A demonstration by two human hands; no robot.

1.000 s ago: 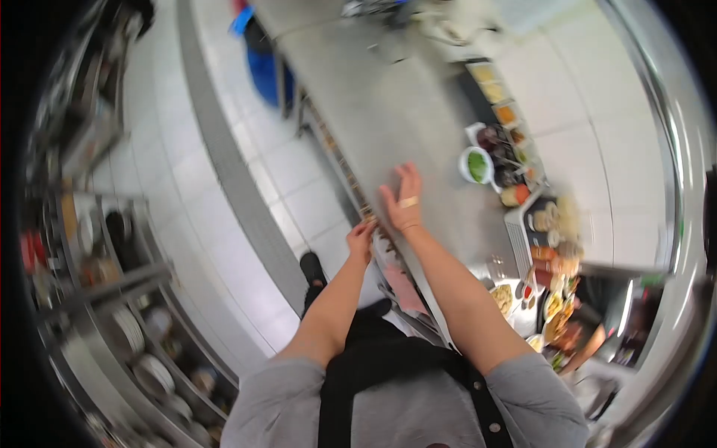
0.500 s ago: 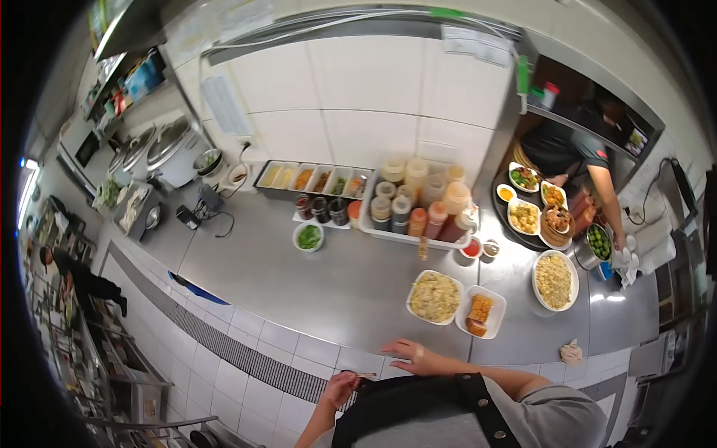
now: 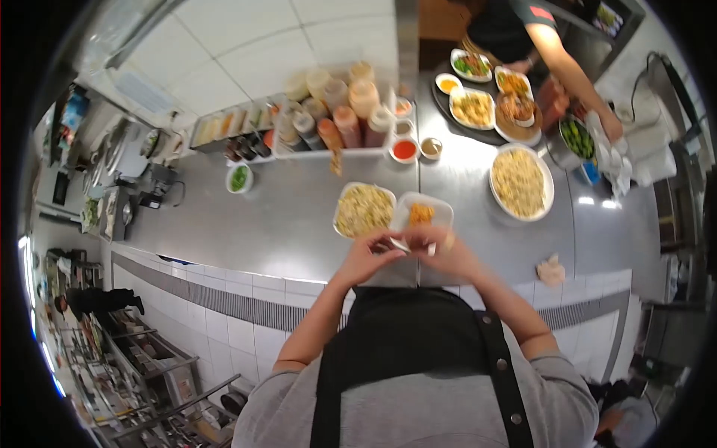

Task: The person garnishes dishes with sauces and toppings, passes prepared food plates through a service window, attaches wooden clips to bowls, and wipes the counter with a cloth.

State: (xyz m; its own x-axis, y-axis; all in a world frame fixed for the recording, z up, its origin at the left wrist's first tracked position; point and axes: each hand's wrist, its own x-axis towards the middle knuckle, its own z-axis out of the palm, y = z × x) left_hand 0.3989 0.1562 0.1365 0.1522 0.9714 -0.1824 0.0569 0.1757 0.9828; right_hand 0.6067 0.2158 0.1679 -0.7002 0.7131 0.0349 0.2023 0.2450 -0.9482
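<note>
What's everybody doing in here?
Someone in a black apron is standing at a metal counter. Their left hand and right hand are close together, with something small and white between the fingers, too blurry to name. Just beyond is a white dish with orange-brown food in it, and grain-like food is to its left. Another person's hand is near some green vegetables.

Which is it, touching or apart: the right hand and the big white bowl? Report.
Apart. The head view shows it plainly: bare steel counter lies between the right hand and the big white bowl.
</note>
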